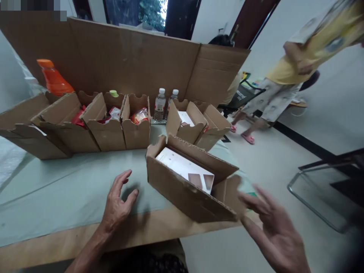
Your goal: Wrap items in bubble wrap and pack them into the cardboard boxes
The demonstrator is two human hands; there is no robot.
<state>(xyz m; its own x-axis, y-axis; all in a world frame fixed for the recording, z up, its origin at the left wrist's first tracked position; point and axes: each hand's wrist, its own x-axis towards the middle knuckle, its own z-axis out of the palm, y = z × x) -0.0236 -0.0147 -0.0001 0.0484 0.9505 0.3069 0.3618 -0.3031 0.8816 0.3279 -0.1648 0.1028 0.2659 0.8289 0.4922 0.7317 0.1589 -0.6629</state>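
A long open cardboard bin (182, 185) stands at an angle near the table's front right edge. Inside it lies a white box (182, 167) with brown patches on its near end. My right hand (275, 227) is beside the bin's right end, its fingers spread and somewhat blurred. The fingertips reach the end panel's edge; whether they touch it I cannot tell. Over the table left of the bin is my left hand (118, 203), with fingers apart and nothing held.
Several cardboard bins (109, 134) line the table's back, some with packets. Two clear bottles (159, 105) and an orange bottle (55, 77) stand behind. A tall cardboard sheet (136, 60) rises beyond. At right are a person in yellow (309, 57) and a metal-framed chair (313, 208).
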